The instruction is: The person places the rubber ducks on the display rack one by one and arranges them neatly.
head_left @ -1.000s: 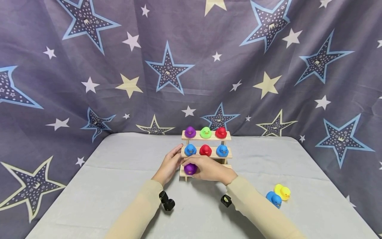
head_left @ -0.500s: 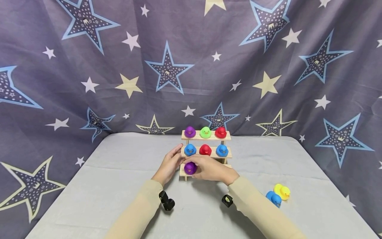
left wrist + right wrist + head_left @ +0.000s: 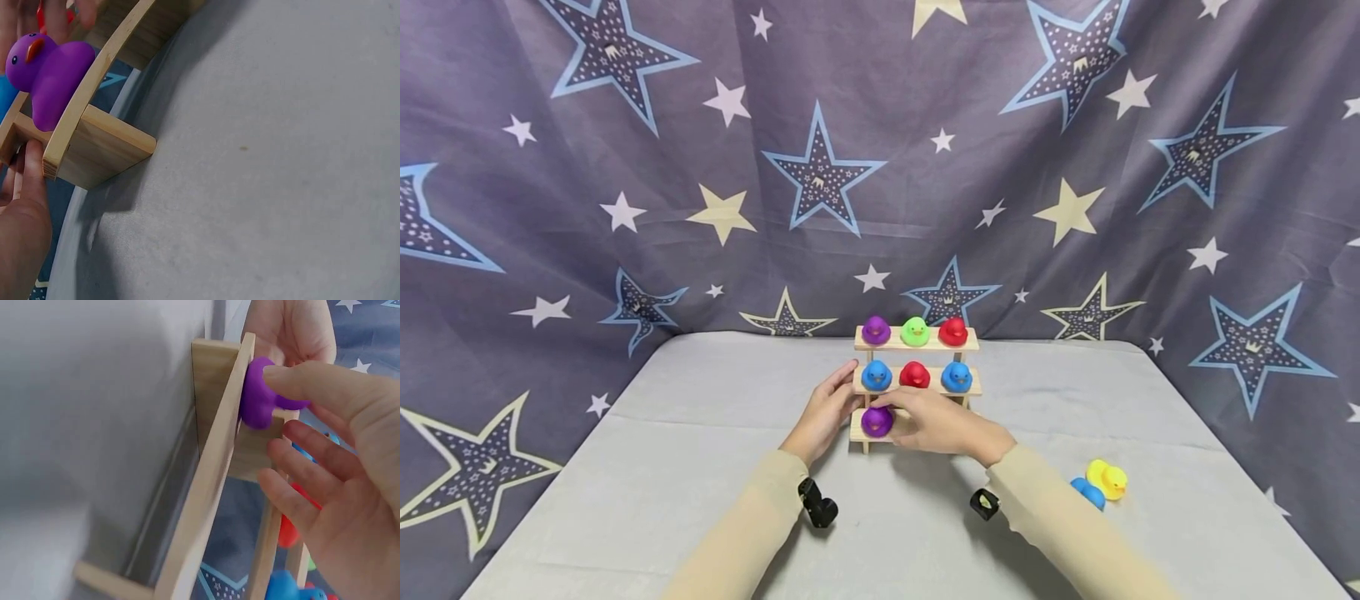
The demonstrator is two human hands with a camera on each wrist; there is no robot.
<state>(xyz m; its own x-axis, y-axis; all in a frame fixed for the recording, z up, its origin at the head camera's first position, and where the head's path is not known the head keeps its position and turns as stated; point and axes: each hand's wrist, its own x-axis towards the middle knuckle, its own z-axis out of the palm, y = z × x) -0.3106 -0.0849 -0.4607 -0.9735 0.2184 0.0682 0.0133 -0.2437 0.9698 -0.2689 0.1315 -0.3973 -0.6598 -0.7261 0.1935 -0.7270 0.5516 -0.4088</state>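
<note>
A purple rubber duck (image 3: 876,422) sits at the left end of the bottom tier of a three-tier wooden rack (image 3: 917,346). My right hand (image 3: 936,423) is just right of this duck, its fingers loose and spread. In the right wrist view, the thumb (image 3: 290,376) overlaps the purple duck (image 3: 256,394). My left hand (image 3: 823,414) touches the rack's left side with fairly straight fingers. From the left wrist, its fingers (image 3: 34,165) show right at the end of the bottom board (image 3: 94,81).
Blue (image 3: 876,376), red (image 3: 915,375) and blue ducks (image 3: 957,377) line the middle tier. Above are purple (image 3: 876,331), green (image 3: 915,332) and red ducks (image 3: 953,332). A yellow duck (image 3: 1107,479) and a blue duck (image 3: 1088,493) lie by my right sleeve. Behind hangs a starry curtain (image 3: 880,167).
My right hand has loosened from the purple duck and shifted slightly right, leaving the duck on the bottom tier. My left hand stays at the rack's side.
</note>
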